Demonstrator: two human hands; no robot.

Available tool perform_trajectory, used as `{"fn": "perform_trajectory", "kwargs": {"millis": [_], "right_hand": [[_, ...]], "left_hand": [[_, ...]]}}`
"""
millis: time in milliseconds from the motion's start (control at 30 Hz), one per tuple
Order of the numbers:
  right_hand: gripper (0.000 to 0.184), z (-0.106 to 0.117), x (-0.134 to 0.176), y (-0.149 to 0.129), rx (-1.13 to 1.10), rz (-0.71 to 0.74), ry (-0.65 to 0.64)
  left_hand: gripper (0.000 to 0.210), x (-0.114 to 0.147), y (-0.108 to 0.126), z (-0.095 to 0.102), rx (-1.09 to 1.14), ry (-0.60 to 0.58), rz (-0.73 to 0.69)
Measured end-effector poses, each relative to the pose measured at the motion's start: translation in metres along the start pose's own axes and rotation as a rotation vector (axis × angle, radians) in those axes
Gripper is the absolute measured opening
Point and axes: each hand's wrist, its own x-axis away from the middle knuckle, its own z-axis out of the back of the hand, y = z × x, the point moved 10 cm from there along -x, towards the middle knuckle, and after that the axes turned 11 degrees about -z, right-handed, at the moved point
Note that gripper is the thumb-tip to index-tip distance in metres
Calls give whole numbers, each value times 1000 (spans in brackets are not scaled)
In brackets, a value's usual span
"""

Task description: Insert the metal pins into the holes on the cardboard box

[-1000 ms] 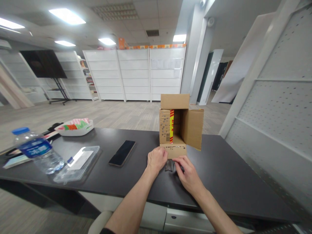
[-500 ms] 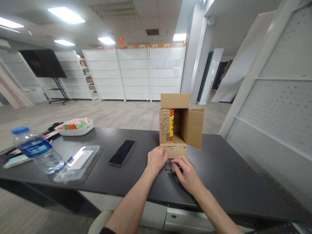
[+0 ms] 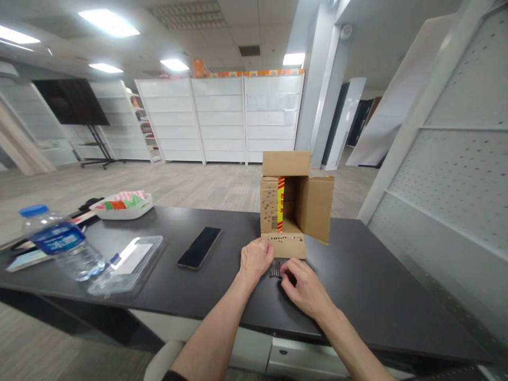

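Several thin dark metal screws or nails (image 3: 274,268) lie side by side in a row on the dark table. My left hand (image 3: 257,257) is closed beside the left end of the row, close to the cardboard box's lower flap; its fingertips are hidden. At the row's right end is my right hand (image 3: 304,286), thumb and forefinger curled together by the last piece. Whether a piece is between them is too small to tell. Behind both hands stands the open cardboard box (image 3: 283,246), its front flap punched with small holes and its left flap dotted with round metal heads.
A phone (image 3: 199,248) lies left of my hands on the table (image 3: 357,286). Farther left are a clear plastic case (image 3: 133,264), a tilted water bottle (image 3: 63,243) and a white tray (image 3: 127,212) with colourful packets. A perforated panel (image 3: 464,174) rises on the right.
My right hand has shifted slightly, its fingers curling more at the right end of the row. My left hand and the box stay in place.
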Motion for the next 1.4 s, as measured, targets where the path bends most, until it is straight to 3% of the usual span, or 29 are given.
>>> {"fn": "perform_trajectory", "kwargs": {"millis": [567,1400], "right_hand": [[12,-15,-1,4,131,-14,-80],[14,-12,-1,3,95,-12,-62]], "left_hand": [[31,-1,-1,-1,-13,4,9],[35,0,-2,-2,-23,-36,35]]}}
